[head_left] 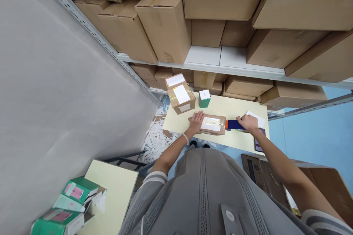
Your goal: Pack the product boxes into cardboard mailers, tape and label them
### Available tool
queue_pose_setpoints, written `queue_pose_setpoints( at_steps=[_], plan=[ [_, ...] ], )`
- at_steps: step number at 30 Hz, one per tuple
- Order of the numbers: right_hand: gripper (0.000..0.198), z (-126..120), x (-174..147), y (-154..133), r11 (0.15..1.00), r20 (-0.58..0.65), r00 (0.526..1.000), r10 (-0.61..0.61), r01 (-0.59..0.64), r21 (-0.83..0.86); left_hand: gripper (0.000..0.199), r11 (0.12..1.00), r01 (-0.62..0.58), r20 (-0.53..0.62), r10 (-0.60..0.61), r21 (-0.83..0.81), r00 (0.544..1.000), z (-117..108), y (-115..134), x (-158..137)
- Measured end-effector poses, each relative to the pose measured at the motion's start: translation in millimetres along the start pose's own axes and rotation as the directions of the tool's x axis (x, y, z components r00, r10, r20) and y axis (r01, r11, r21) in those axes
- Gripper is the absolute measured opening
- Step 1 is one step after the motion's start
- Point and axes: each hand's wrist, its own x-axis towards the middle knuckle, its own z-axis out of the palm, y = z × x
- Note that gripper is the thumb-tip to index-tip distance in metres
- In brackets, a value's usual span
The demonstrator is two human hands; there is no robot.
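A long brown cardboard box (212, 129) with a white label and shiny clear tape lies on the pale yellow table (234, 105). On its left end my left hand (197, 119) rests with the fingers laid flat across the top. My right hand (247, 122) is closed around a blue tape dispenser (236, 124), whose orange end meets the right end of the box. Beneath that hand, part of the dispenser is hidden. Just behind the box stands a small green carton (204, 100) with a white top.
Labelled cardboard boxes (182, 99) stand at the table's back left. A phone (259, 141) and white paper (256, 117) lie at the right. Shelves of cartons (162, 29) rise behind. Green boxes (79, 190) sit on a side table; paper strips (157, 139) litter the floor.
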Motion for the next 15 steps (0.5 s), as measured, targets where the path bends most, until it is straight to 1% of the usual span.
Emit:
queue_pose_setpoints(
  at_steps=[2, 5, 8, 10, 12, 15],
  plan=[
    [0.057, 0, -1, -1, 1.000, -0.002, 1.000, 0.009, -0.009, 0.001, 0.122, 0.999, -0.047, -0.018, 0.046, -0.015, 0.999, 3, 12, 7],
    [0.056, -2, 0, -4, 1.000, 0.002, 1.000, 0.006, -0.006, -0.011, 0.120, 0.989, -0.142, -0.046, 0.140, -0.042, 0.989, 3, 41, 25],
    [0.056, -5, -1, -7, 1.000, 0.003, 1.000, -0.008, 0.008, -0.024, 0.119, 0.973, -0.229, -0.083, 0.226, -0.035, 0.971, -2, 73, 46],
    [0.055, -7, -1, -9, 0.999, -0.004, 1.000, -0.015, 0.015, -0.031, 0.121, 0.967, -0.254, -0.078, 0.252, -0.011, 0.964, -6, 89, 56],
    [0.055, -8, 0, -11, 0.999, -0.009, 1.000, -0.023, 0.023, -0.036, 0.123, 0.965, -0.260, -0.051, 0.261, 0.020, 0.964, -9, 97, 63],
    [0.053, -10, 5, -12, 1.000, -0.001, 1.000, -0.022, 0.022, -0.017, 0.124, 0.964, -0.259, -0.017, 0.260, 0.054, 0.965, -9, 98, 65]
  ],
)
